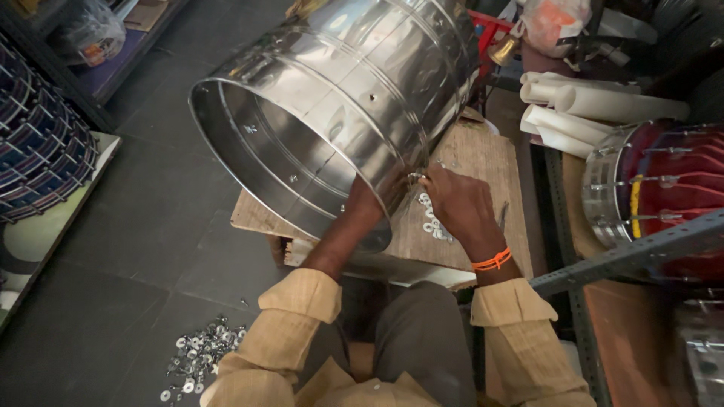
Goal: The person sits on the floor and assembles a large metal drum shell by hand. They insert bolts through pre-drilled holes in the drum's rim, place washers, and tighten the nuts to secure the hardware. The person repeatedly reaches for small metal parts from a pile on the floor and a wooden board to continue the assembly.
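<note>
Drum shell: a big shiny steel drum shell (339, 98) lies on its side on a wooden board (483, 162), which serves as the surface; its open mouth is turned to the left and a little toward the person.
Left hand: the left hand (369, 202) reaches into the mouth of the shell at the lower rim and presses on the inner wall; the rim hides its fingers, so I cannot tell if it is open or closed.
Right hand: the right hand (460, 203) is outside the shell, just beside the same place of the rim, and its fingertips pinch a small metal fitting (416, 177) against the outer wall.
Position of the shell to the hands: the wall of the shell stands between the two hands, one inside and one outside, both touching it near the lower edge.
Loose parts: small washers (434, 222) lie on the board under the right hand, and a bigger heap of washers and nuts (200, 354) lies on the dark floor (151, 196) at the left.
Progress: as I judge, the work is in an early or middle part. A few small holes and bolt heads show along the rim, but many loose parts are not yet used.
Around: white tubes (581, 105) and a red drum (664, 188) are at the right, well apart from the hands.
</note>
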